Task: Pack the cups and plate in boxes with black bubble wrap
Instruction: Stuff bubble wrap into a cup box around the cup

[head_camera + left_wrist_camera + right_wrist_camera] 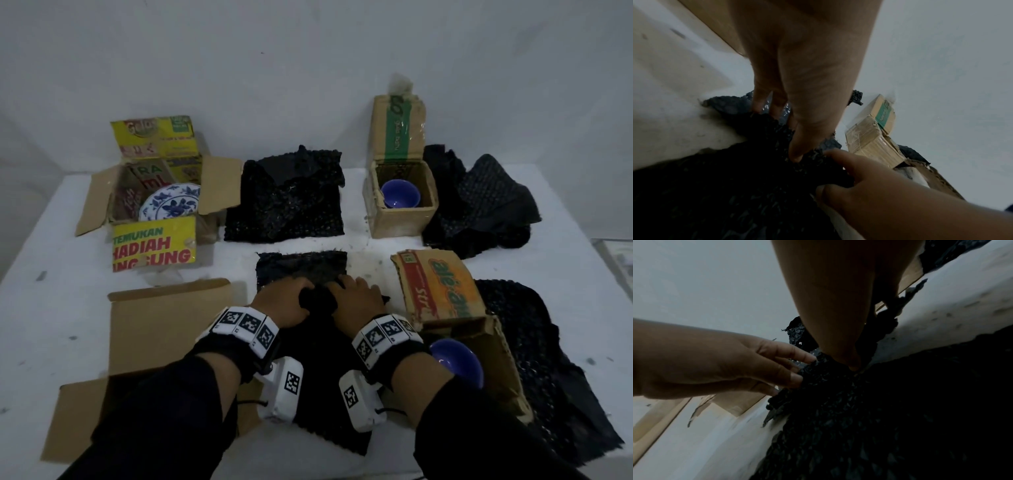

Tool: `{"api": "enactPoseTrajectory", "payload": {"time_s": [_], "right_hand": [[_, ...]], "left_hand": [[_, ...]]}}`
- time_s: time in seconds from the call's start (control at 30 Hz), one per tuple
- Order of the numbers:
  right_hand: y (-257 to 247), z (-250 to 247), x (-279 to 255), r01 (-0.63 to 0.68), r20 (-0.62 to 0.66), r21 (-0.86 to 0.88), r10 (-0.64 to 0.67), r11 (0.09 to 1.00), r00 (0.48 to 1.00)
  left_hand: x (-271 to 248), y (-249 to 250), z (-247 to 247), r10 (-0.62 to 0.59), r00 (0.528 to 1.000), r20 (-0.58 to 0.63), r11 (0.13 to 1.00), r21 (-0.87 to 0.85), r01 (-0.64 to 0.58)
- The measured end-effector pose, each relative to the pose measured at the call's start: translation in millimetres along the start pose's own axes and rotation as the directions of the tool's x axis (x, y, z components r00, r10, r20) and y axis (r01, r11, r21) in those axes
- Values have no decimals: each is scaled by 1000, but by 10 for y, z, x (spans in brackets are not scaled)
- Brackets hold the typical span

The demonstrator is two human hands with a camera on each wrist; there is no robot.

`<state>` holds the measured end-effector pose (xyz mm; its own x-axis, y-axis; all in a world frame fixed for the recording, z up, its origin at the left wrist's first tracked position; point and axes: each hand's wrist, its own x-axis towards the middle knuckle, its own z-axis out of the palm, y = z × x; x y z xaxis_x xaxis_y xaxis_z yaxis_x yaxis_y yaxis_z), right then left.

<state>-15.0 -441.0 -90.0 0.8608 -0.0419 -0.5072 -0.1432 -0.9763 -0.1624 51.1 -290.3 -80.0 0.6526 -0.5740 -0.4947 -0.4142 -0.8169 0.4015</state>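
Note:
A black bubble wrap sheet (301,269) lies at the middle front of the white table (54,274). My left hand (287,301) and right hand (359,296) sit side by side on it, each pinching a bunched-up fold (317,301) raised between them. In the left wrist view my thumb (795,154) digs into the wrap (735,186); the right wrist view shows the same wrap (879,418). A blue-and-white plate (171,202) leans in the yellow box (154,240) at far left. One purple cup (400,193) sits in the small back-right box (400,219). Another purple cup (455,363) is in the near-right box (442,291).
A flattened brown carton (164,329) lies at front left, partly under my left arm. More black wrap sheets lie at back centre (284,205), back right (486,205) and under the near-right box (541,359). A white wall stands behind the table.

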Motion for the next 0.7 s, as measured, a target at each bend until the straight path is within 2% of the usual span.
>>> {"api": "enactPoseTrajectory", "payload": {"time_s": [0.17, 0.27, 0.33, 0.43, 0.53, 0.63, 0.7], "right_hand": [[-87, -91, -114, -49, -116, -53, 42, 997, 992], [-134, -171, -196, -68, -233, -63, 52, 996, 971], [-169, -252, -257, -51, -318, -32, 39, 998, 947], [-231, -405, -370, 28, -463, 114, 28, 993, 886], [-320, -536, -511, 158, -570, 284, 34, 946, 821], [-454, -621, -674, 275, -655, 324, 5, 905, 755], [-593, -681, -780, 346, -683, 331, -30, 878, 729]], "left_hand": [[-71, 59, -48, -16, 998, -65, 996, 84, 22], [-123, 111, -99, -4, 985, -171, 996, 84, 19], [-174, 135, -174, 18, 968, -252, 1000, 20, -14], [-302, 138, -338, 83, 921, -381, 983, -118, -137], [-511, 98, -528, 146, 857, -495, 941, -199, -275], [-800, -6, -702, 204, 806, -556, 891, -237, -388], [-1021, -115, -786, 221, 774, -593, 871, -237, -430]]}}
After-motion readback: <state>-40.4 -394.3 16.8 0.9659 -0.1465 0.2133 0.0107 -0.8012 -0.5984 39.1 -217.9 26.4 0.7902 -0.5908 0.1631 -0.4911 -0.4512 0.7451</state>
